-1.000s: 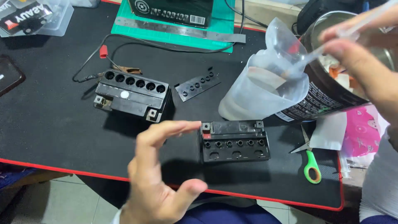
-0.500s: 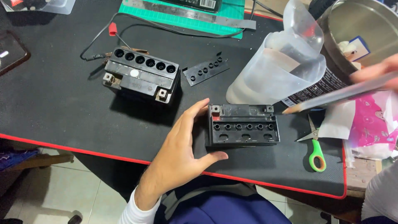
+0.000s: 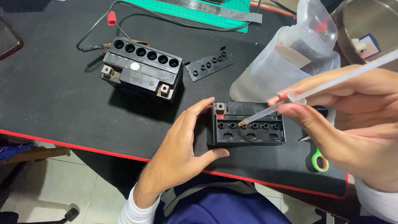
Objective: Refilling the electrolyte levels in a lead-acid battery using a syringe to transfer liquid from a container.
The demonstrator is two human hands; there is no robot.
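Black plastic, the small battery [image 3: 248,123] sits near the mat's [image 3: 49,103] front edge — left hand [image 3: 182,153] cupping its left end, fingers spread. Right hand [image 3: 348,112] pinches a clear pipette [image 3: 290,99], tip at one filler hole — a larger battery [image 3: 143,68] lies toward the back-left.
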